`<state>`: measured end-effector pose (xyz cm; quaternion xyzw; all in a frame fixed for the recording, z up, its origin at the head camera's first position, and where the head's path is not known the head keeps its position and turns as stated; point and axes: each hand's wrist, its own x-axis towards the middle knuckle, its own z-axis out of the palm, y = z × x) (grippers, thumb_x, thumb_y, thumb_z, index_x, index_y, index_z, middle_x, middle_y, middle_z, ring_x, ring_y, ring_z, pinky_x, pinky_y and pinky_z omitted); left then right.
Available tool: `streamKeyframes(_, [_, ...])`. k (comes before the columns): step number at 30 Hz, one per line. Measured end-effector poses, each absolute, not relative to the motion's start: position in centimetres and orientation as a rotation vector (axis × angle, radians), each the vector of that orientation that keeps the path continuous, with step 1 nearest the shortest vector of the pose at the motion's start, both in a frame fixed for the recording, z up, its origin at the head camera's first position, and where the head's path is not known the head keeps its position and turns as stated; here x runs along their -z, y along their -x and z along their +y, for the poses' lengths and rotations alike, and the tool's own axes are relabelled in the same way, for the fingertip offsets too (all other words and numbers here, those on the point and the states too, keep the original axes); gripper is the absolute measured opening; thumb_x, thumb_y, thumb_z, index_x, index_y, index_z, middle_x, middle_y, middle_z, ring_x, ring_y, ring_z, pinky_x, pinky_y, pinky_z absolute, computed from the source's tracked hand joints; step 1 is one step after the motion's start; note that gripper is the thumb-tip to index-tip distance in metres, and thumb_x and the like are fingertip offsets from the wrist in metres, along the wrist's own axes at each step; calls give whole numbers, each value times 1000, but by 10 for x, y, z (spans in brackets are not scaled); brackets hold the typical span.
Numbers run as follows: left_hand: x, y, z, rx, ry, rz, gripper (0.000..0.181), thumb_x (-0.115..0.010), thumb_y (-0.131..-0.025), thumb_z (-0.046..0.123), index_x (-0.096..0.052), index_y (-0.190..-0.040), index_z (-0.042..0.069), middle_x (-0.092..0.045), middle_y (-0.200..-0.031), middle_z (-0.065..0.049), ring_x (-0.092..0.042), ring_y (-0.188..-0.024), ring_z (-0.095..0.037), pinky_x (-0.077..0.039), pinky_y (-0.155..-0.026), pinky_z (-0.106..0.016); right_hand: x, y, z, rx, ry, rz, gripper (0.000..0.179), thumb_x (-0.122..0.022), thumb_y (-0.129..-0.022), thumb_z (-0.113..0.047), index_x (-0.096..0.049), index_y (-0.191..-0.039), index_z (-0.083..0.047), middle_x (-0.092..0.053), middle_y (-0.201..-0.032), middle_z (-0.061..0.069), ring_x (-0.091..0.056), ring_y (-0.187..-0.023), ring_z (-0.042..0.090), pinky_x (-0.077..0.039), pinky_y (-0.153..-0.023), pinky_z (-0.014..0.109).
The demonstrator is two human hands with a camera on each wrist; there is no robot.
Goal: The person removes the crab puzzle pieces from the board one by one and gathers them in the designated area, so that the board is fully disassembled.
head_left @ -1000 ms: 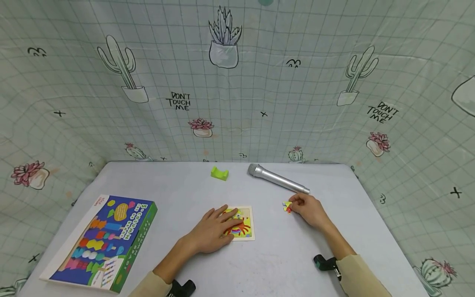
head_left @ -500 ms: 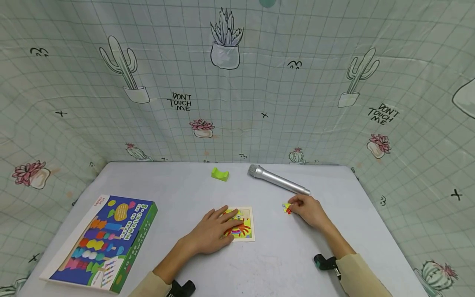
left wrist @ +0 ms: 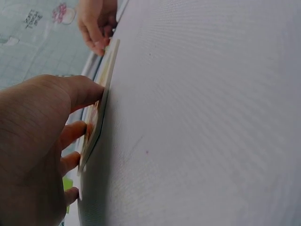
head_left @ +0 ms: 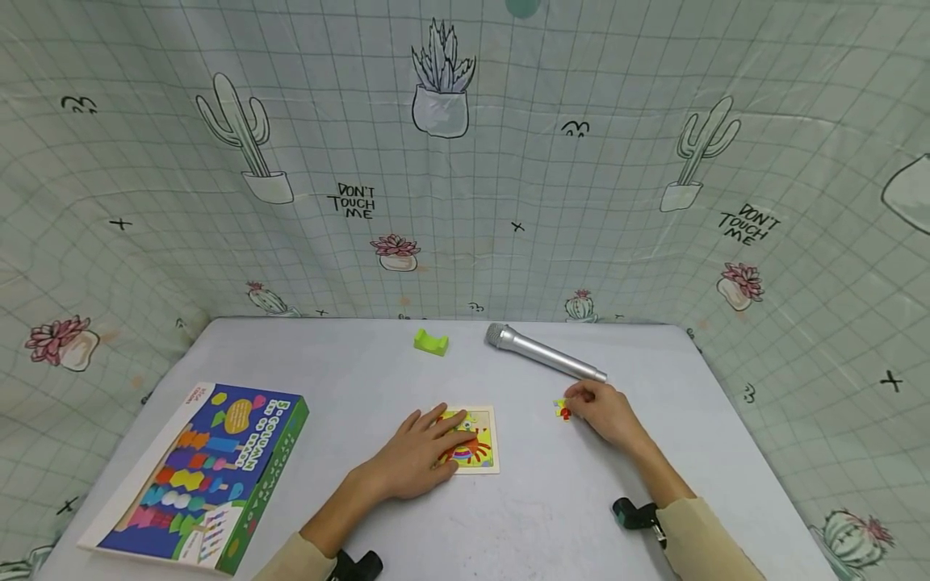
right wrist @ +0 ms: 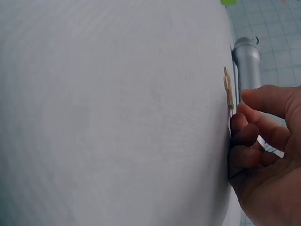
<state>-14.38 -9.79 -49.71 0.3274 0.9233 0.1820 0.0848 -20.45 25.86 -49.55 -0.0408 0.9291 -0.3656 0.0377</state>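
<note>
My left hand point(head_left: 417, 453) lies with fingers spread across a small square jigsaw puzzle point(head_left: 481, 444). The puzzle has a pale frame and a yellow picture with red legs; the hand covers its left part. In the left wrist view, the thumb touches the edge of the puzzle point(left wrist: 109, 70). To the right, my right hand point(head_left: 603, 411) pinches a small yellow and red puzzle piece point(head_left: 560, 409) at its right side, close over the table. The right wrist view shows this puzzle piece point(right wrist: 228, 89) edge-on, beside the thumb and index fingertips; the other fingers are curled.
A silver microphone point(head_left: 545, 352) lies behind the right hand. Further left at the back stands a light green block point(head_left: 431, 342) with a hollowed top. A blue and green toy box point(head_left: 211, 468) lies at the left. A patterned cloth point(head_left: 465, 186) hangs behind the table.
The puzzle piece has turned and tilted slightly between the right fingertips. Both hands stay in nearly the same place, and the left hand still rests on the puzzle.
</note>
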Motion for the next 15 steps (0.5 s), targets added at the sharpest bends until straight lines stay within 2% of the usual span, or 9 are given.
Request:
streamKeyframes(7, [499,143,-98,-554,-978,2730,48,-50,-103,33,-48,-151,29,-29,-164,2,-16,-154,-29,-17,-118,-62,489,196,239,1278,66,2887,14,-65,-96,-17,-73,-103,-8,-66,-89,4,-56,-76,14,-46,-65,26])
streamKeyframes(15, [498,146,-99,-595,-960,2768,48,-57,-100,36,-53,-147,28,-33,-162,-5,-24,-152,-29,-21,-117,-61,476,186,185,1317,263,2785,9,-70,-94,-18,-74,-100,-13,-69,-86,-2,-58,-76,11,-47,-66,26])
